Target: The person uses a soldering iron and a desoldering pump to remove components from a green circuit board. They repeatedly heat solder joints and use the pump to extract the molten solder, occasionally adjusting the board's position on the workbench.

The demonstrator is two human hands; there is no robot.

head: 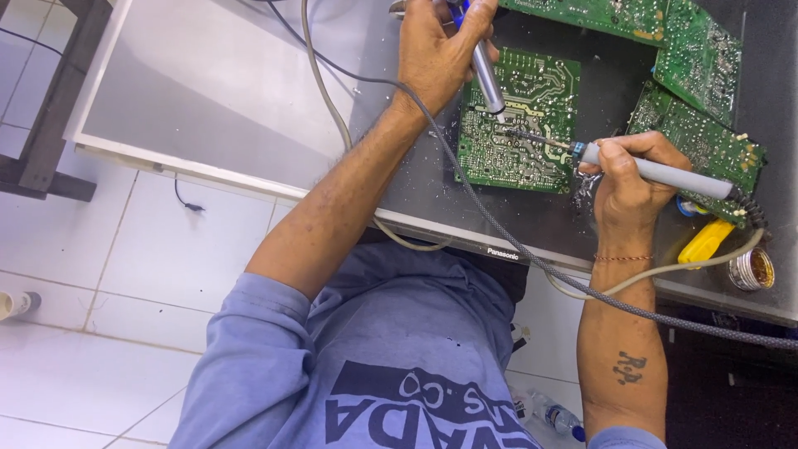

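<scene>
A green circuit board lies solder side up on a dark grey surface. My left hand grips a silver desoldering pump with a blue top, its tip resting on the board. My right hand holds a grey-handled soldering iron; its thin tip reaches left and touches the board just beside the pump's tip. A braided grey cable runs under my left forearm.
More green boards lie at the upper right, one just behind my right hand. A yellow tool and a round tin sit near the front edge. A pale panel lies at left. A bottle lies on the tiled floor.
</scene>
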